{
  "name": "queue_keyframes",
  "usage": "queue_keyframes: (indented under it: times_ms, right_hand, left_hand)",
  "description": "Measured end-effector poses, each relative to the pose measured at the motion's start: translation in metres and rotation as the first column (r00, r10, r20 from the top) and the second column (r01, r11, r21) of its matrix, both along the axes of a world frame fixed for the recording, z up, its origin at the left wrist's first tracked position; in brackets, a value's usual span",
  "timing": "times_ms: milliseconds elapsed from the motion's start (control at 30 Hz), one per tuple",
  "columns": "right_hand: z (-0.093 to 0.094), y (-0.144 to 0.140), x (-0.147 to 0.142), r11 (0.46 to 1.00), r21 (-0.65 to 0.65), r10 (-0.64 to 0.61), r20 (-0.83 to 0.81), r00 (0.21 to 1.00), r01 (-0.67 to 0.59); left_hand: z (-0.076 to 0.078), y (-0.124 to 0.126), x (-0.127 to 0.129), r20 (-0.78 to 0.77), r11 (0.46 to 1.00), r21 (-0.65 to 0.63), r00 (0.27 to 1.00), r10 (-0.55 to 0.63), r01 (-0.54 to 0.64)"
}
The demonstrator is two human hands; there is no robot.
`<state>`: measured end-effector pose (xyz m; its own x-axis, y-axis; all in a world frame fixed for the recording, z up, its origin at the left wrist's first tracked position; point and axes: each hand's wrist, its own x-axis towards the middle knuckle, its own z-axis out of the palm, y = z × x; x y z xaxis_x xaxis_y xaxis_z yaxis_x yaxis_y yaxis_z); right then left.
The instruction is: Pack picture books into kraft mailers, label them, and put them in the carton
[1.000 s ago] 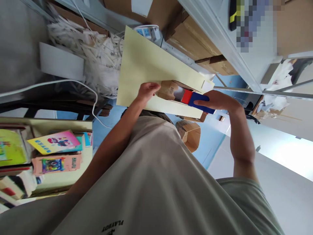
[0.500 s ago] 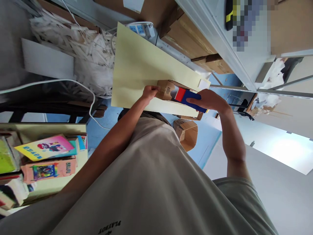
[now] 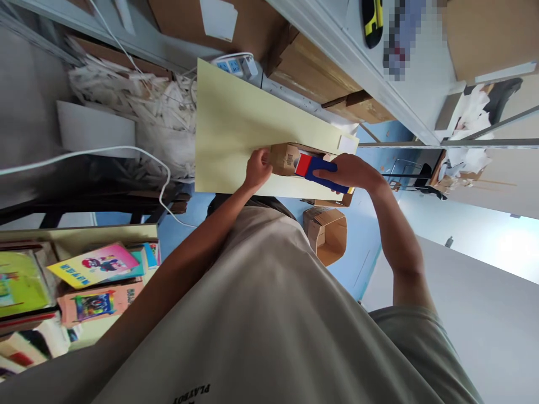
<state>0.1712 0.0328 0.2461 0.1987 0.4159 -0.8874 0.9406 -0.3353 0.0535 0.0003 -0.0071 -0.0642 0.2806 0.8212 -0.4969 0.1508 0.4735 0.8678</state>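
A small open cardboard box (image 3: 283, 159) lies on the pale yellow tabletop (image 3: 227, 120). At its left end is my left hand (image 3: 257, 169), fingers curled against the cardboard. My right hand (image 3: 351, 171) is closed around a flat blue item with a red end (image 3: 324, 173), its thumb lying across the top. That item is slanted over the box's right part and front edge, partly covering the opening. Its kind is not clear, and its far right end is partly hidden by my hand.
Beyond the tabletop stand a power strip (image 3: 233, 66) and large cartons (image 3: 318, 67). A shelf edge (image 3: 362, 67) runs along the upper right. On the floor is an open carton (image 3: 328, 235). Books (image 3: 95, 266) lie on a lower-left table; a white cable (image 3: 143, 149) hangs nearby.
The blue-and-red item has shifted slightly left in my right hand. My left hand's fingers have curled further in at the box end. The whole view has tilted a little.
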Motion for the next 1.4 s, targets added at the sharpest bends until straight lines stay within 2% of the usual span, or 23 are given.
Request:
queue_keyframes:
  times_ms: [100,233,367,533,700,900,1033,1133,1267,1400]
  right_hand:
    - [-0.004,-0.003,0.002,0.998,0.035,0.056,-0.020,0.998,-0.055]
    - [-0.008,-0.007,0.000,0.991,0.073,0.113,-0.033,0.993,-0.110]
    - [-0.011,-0.009,-0.009,0.977,0.119,0.170,0.055,0.984,-0.176]
    - [-0.021,-0.013,-0.016,0.955,0.215,0.205,0.012,0.979,-0.203]
    - [-0.022,-0.017,-0.023,0.943,0.232,0.239,0.033,0.970,-0.240]
    - [-0.017,-0.016,-0.031,0.941,0.227,0.232,0.105,0.967,-0.251]
    - [-0.021,-0.008,-0.024,0.945,0.242,0.211,0.066,0.975,-0.221]
    - [-0.023,-0.002,-0.009,0.954,0.233,0.191,0.017,0.982,-0.189]
    - [-0.024,0.002,0.024,0.976,0.162,0.145,0.030,0.989,-0.148]
    - [-0.042,0.000,0.056,0.994,0.045,0.093,0.140,0.986,-0.100]
  left_hand:
    - [0.023,-0.013,0.001,0.122,0.982,0.155,0.984,-0.132,0.113]
    - [0.044,-0.017,0.005,0.057,0.944,0.242,0.968,-0.244,0.223]
    - [0.051,0.001,0.006,-0.036,0.909,0.260,0.944,-0.328,0.326]
    - [0.060,0.020,0.012,-0.086,0.850,0.334,0.911,-0.402,0.407]
    - [0.067,0.020,0.016,-0.035,0.877,0.317,0.929,-0.369,0.360]
    - [0.065,0.018,0.019,-0.066,0.873,0.327,0.930,-0.362,0.363]
    - [0.057,0.012,0.024,-0.082,0.910,0.275,0.950,-0.301,0.311]
    - [0.047,0.009,0.027,-0.101,0.929,0.236,0.959,-0.267,0.283]
    - [0.034,0.012,0.026,-0.136,0.914,0.244,0.945,-0.298,0.324]
    - [0.024,0.016,0.022,-0.155,0.887,0.259,0.923,-0.351,0.381]
